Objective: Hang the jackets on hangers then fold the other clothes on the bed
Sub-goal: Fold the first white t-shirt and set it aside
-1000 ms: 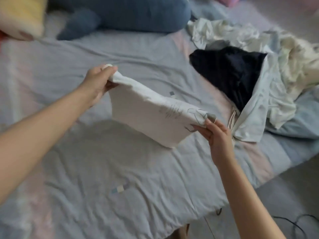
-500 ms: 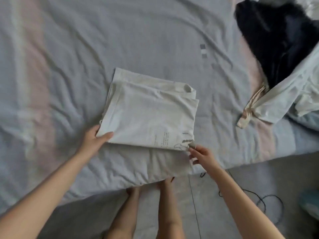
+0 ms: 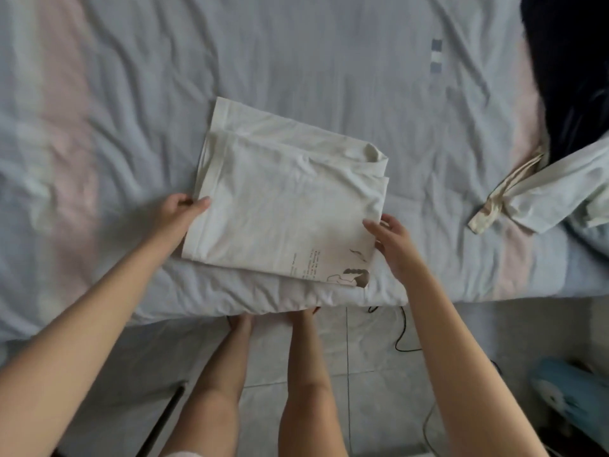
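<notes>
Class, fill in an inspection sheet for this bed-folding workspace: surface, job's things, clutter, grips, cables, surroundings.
Surface: bed sheet, pale blue with pink bands, wrinkled.
Job's things: folded white shirt lies flat near the bed's front edge, with a print at its near right corner. A dark garment and a pale sleeve with a striped cuff lie unfolded at the right.
Clutter: nothing seen.
Grips: left grip pinches the shirt's left edge, thumb on top. Right grip touches its right edge; hold unclear.
Cables: black cable loops on the floor by the bed.
Surroundings: tiled floor; blurred blue object at lower right.
</notes>
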